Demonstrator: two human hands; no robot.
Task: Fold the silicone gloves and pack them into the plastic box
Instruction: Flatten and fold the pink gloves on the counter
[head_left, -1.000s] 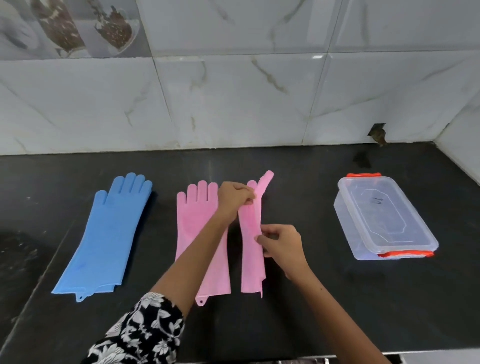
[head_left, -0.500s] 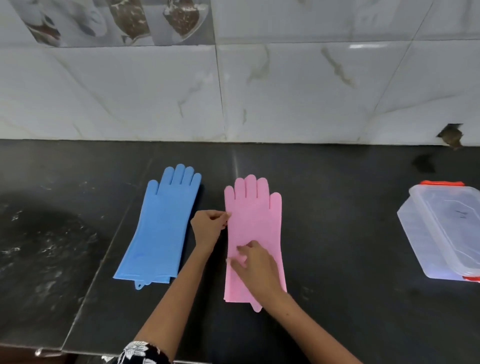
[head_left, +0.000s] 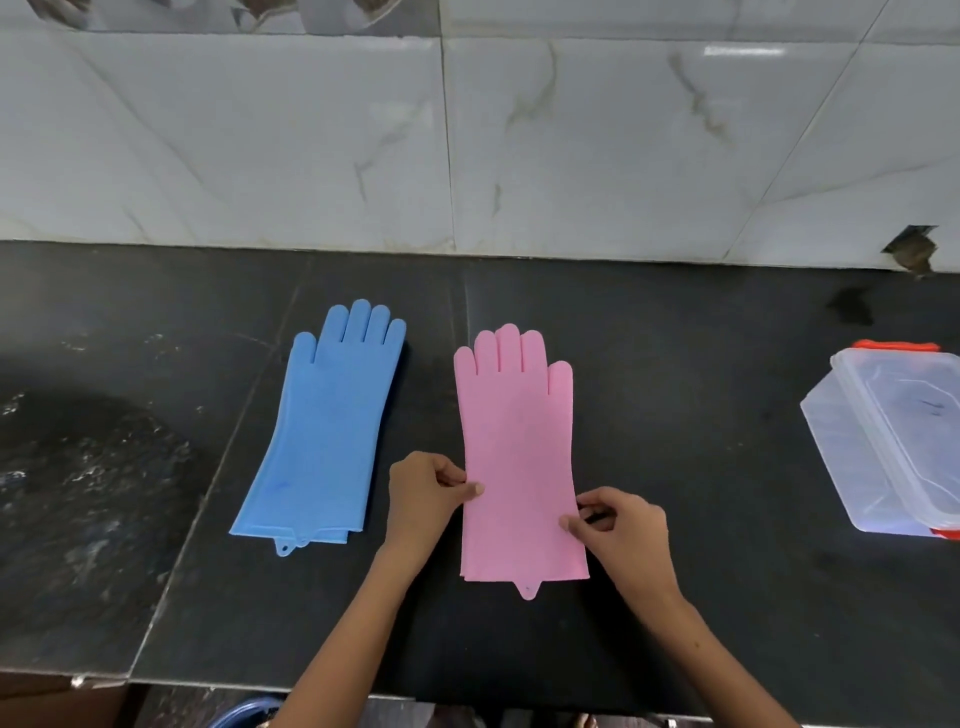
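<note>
The pink silicone gloves (head_left: 517, 447) lie stacked flat on the black counter, fingers toward the wall, a hanging tab at the cuff. My left hand (head_left: 426, 493) pinches the stack's left edge near the cuff. At the right edge, a little lower, my right hand (head_left: 618, 525) pinches it too. To the left lie the blue gloves (head_left: 327, 431), also flat and stacked, untouched. The clear plastic box (head_left: 883, 447) with a lid and orange clips stands at the far right, partly cut off by the frame.
The black stone counter (head_left: 701, 415) runs back to a white marble-tiled wall (head_left: 467, 156). A seam crosses the counter left of the blue gloves. The front edge is just below my forearms. A hole in the wall (head_left: 911, 249) is at the back right.
One second ago the second pink glove was half folded beside the first; now both lie stacked. My hands slid from the finger end and middle down to the cuff sides. The view shifted left.
</note>
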